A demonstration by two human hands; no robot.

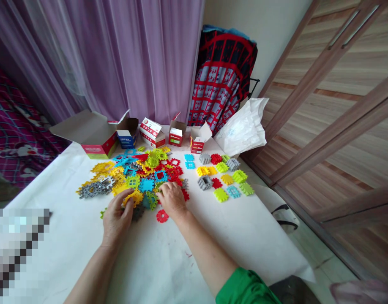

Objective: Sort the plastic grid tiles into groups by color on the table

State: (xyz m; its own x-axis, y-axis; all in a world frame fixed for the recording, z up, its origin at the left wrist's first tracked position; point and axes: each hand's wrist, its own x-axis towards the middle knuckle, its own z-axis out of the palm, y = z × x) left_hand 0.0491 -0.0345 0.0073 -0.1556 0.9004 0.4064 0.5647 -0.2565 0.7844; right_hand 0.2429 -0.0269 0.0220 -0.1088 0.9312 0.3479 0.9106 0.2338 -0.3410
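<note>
Plastic pieces (147, 185) touch the left hand (118, 215), half-open, and the right hand (173, 198), curled palm-down, its grip unclear.

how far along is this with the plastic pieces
Only partly, by the look of it. Seemingly done: small single-colour groups set out on the right of the table. In hand: the left hand is at a yellow piece; the right hand is at the near side of the pile, its grip unclear. Seemingly left: the large mixed-colour pile.
</note>
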